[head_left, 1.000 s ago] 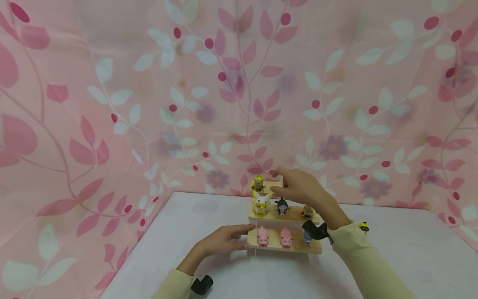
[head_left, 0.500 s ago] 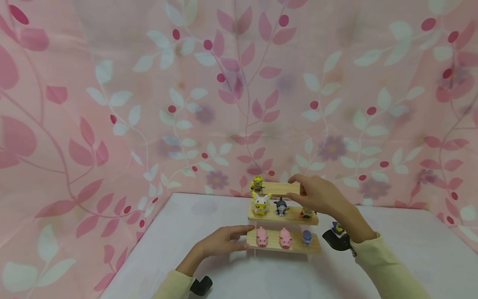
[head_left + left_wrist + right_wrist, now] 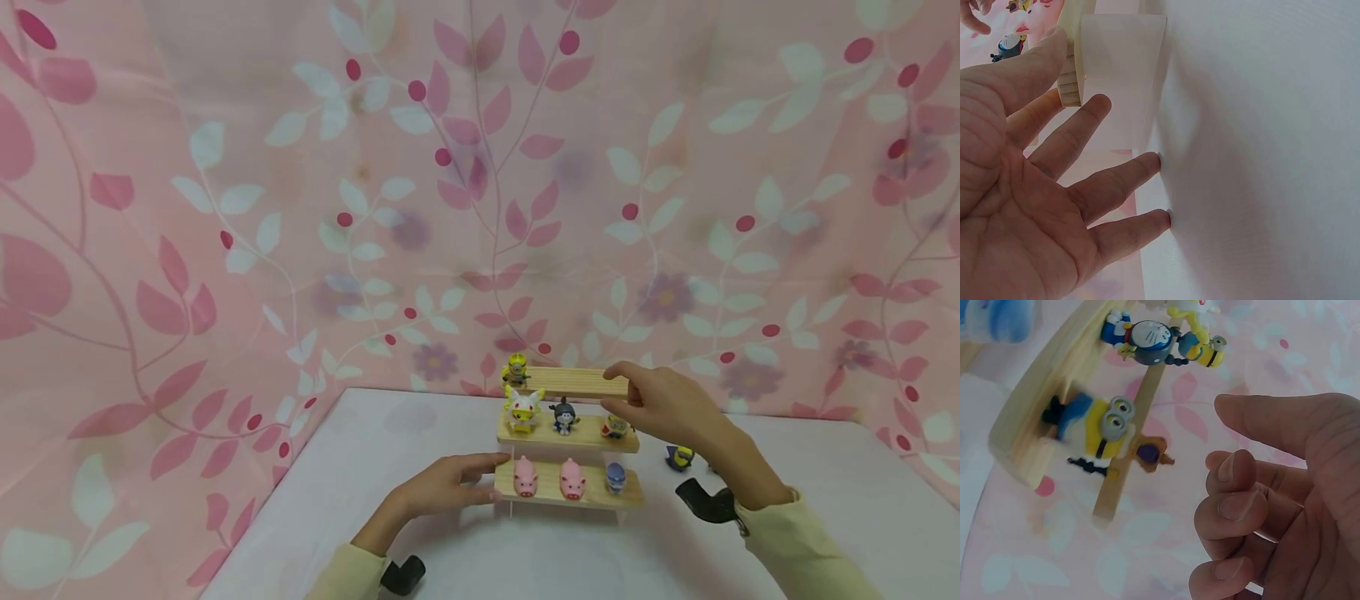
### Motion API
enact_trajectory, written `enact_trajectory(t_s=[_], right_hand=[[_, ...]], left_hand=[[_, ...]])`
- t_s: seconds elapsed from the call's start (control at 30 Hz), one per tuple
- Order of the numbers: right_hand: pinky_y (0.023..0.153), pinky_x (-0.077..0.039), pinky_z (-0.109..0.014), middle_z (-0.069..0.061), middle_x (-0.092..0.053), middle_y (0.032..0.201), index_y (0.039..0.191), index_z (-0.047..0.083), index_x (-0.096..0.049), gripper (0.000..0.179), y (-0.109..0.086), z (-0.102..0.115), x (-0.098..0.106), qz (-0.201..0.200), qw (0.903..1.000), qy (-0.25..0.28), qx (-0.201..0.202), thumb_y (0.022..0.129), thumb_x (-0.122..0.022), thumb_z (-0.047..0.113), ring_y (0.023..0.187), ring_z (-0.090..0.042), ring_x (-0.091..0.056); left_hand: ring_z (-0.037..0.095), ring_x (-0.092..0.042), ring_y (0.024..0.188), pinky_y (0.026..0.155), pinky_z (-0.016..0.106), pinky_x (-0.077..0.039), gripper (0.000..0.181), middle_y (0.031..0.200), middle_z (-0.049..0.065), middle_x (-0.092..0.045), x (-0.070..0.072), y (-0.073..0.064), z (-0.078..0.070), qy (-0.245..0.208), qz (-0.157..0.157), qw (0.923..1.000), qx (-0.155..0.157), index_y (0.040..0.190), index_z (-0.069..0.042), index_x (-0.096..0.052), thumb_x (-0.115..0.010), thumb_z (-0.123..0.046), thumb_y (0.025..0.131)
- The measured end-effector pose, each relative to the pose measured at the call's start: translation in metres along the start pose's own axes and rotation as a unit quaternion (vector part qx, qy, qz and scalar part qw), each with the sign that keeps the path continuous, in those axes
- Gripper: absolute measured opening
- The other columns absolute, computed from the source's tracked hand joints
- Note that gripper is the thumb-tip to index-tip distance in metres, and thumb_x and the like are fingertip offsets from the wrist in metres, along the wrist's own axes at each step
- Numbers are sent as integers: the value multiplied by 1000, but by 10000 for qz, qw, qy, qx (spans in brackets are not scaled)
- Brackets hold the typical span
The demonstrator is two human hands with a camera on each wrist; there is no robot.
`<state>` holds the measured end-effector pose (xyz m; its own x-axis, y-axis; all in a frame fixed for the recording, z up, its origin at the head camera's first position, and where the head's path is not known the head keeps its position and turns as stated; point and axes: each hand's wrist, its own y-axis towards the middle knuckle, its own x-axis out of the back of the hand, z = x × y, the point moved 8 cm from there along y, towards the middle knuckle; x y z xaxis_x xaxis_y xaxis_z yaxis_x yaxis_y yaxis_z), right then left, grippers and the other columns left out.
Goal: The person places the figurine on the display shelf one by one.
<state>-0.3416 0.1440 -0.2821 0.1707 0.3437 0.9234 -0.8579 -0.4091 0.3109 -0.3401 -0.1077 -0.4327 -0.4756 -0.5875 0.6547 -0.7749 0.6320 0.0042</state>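
Observation:
A three-tier wooden display stand (image 3: 549, 482) carries small toy figures. My left hand (image 3: 442, 485) holds the left end of its lowest plank between thumb and index finger; the other fingers spread toward the table. Pink pigs (image 3: 525, 477) and a blue figure (image 3: 615, 477) sit on that plank. White-and-yellow (image 3: 522, 410), dark (image 3: 564, 417) and Minion (image 3: 1100, 425) figures fill the middle plank. Another yellow figure (image 3: 517, 369) stands at the top plank's left. My right hand (image 3: 671, 404), fingers loosely bent and holding nothing, hovers by the top plank's right end.
On the white table (image 3: 405, 433), right of the stand, lies a dark-and-yellow figure (image 3: 680, 457); something behind it is mostly hidden by my right forearm. A pink floral cloth (image 3: 450, 208) hangs behind the table. Black cameras (image 3: 405, 575) are worn on both wrists.
My right hand has moved rightward along the top plank, uncovering its bare middle. The blue figure below and a loose figure on the table have come into view. My left hand stays put.

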Motion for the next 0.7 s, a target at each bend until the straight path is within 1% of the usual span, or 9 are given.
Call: enact_trajectory(t_s=[0.2, 0.37, 0.43, 0.6, 0.7], right_hand=[[42, -36, -25, 10, -48, 61, 119, 14, -56, 44, -11, -8, 1, 89, 9998, -48, -164, 86, -65, 42, 47, -8, -42], [41, -35, -25, 10, -47, 61, 118, 16, -57, 44, -19, -15, 3, 22, 9994, -117, -313, 85, -65, 43, 47, -8, -42], [41, -34, -25, 9, -47, 60, 119, 15, -57, 43, -21, -17, 3, 41, 9993, -123, -351, 85, -65, 41, 47, -9, -42], [41, -34, -25, 8, -46, 61, 119, 15, -57, 42, -29, -25, 5, 65, 9991, -132, -392, 85, -67, 38, 47, -9, -41], [41, -34, -25, 9, -46, 61, 118, 16, -58, 42, -34, -31, 4, 63, 9990, -162, -422, 85, -66, 40, 47, -8, -41]], left_hand=[[24, -49, 120, 96, 46, -41, 54, 140, -7, -44, 1, -1, -2, 38, -13, 10000, -52, 139, -29, -44, -62, -39, 89], [24, -49, 120, 96, 47, -41, 55, 139, -7, -44, 0, 0, -2, 0, 7, 10000, -73, 139, -28, -45, -62, -39, 89], [23, -49, 120, 96, 46, -41, 55, 139, -7, -44, 0, 0, -2, -6, 6, 10000, -73, 139, -27, -45, -62, -39, 88], [26, -50, 120, 96, 47, -42, 54, 139, -8, -43, 0, 1, 0, -4, -9, 10000, -36, 138, -30, -45, -62, -40, 88], [27, -50, 120, 95, 47, -42, 54, 139, -9, -43, 0, 2, 2, 28, -11, 10000, -7, 138, -32, -45, -62, -41, 88]])
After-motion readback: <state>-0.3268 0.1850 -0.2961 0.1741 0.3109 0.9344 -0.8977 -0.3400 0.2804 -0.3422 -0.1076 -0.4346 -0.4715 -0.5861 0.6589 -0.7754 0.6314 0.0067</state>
